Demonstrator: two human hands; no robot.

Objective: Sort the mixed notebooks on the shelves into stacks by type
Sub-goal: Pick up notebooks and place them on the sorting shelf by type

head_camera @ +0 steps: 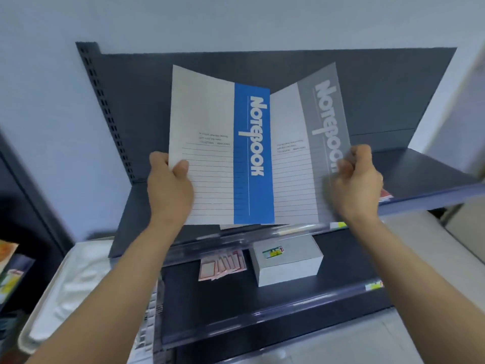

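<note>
I'm mid-sort, I judge: my left hand [170, 179] grips the blue notebook [252, 153], my right hand [359, 179] the grey notebook [322, 114] at its 3 o'clock. Next, each needs its own stack.

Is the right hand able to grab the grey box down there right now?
Probably not yet. The right hand is busy holding the grey notebook. The box itself sits uncovered on the lower shelf.

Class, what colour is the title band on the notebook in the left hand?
Blue band, white lettering; head view.
</note>
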